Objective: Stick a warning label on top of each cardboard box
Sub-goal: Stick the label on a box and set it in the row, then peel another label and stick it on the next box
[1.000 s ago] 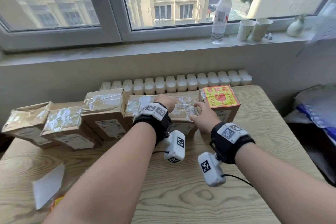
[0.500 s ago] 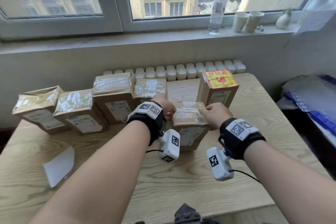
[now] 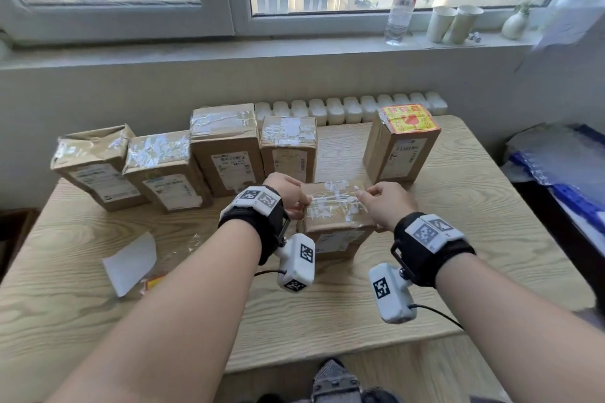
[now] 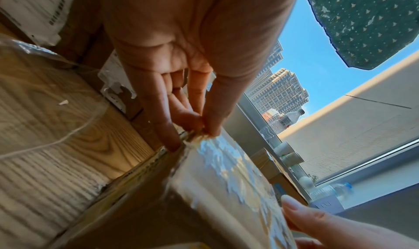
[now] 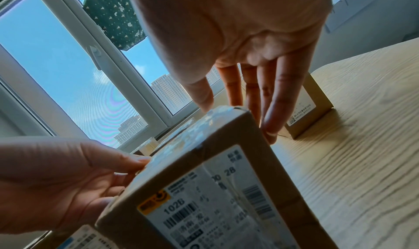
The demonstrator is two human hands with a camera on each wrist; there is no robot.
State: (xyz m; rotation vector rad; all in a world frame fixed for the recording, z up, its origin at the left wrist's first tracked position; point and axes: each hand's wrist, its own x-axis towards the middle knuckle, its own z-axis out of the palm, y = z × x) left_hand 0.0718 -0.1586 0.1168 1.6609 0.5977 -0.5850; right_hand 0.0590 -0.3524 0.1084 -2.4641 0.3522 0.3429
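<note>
My left hand (image 3: 288, 195) pinches the left top edge of the cardboard box (image 3: 337, 222) at frame centre; thumb and fingers (image 4: 158, 113) close on the taped corner. My right hand (image 3: 386, 204) holds the right edge, thumb on top and fingers (image 5: 272, 109) running down the side. The box stands alone on the table (image 3: 491, 222), nearer me than the row of four unlabelled boxes (image 3: 226, 147) at centre-left; the labelled box (image 3: 404, 144), with its red-and-yellow sticker on top, stands at upper right. Risks, as I judge them: the glossy, wrinkled tape may let my grip slip, tipping the box; a label pressed over those wrinkles may crease or lift. The white backing sheet (image 3: 129, 260) lies lower left.
</note>
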